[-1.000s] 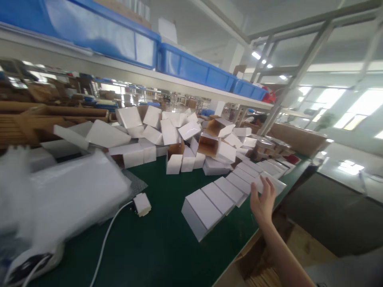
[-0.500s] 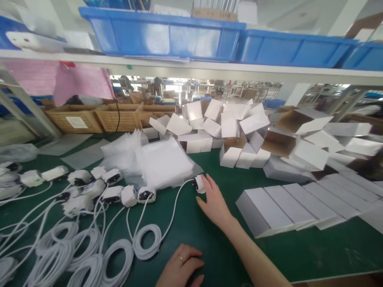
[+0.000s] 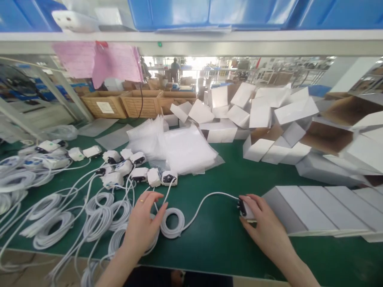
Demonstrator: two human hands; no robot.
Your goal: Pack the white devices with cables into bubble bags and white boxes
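My right hand (image 3: 265, 221) grips a small white-and-black device (image 3: 247, 211) near the row of white boxes. From the device a white cable (image 3: 206, 199) curves left to its coil (image 3: 172, 223), which lies flat on the green tabletop (image 3: 215, 247). Over the coiled cables to the left, my left hand (image 3: 145, 219) is held with thumb and fingers apart and nothing between them. Just beyond it stand more white devices (image 3: 154, 177) with black faces, several in a cluster, their cables trailing toward the front edge.
Clear plastic bags (image 3: 188, 149) are stacked mid-table. Closed white boxes (image 3: 311, 207) stand in a row at the right, with a pile of open white boxes (image 3: 260, 111) behind. Brown cartons (image 3: 140, 103) line the back left, under a shelf (image 3: 191, 48) with blue bins (image 3: 215, 14).
My right hand has moved the device rightward, drawing its cable along. My left hand has gone from the front edge to above the coils on the left. The view has shifted left and down.
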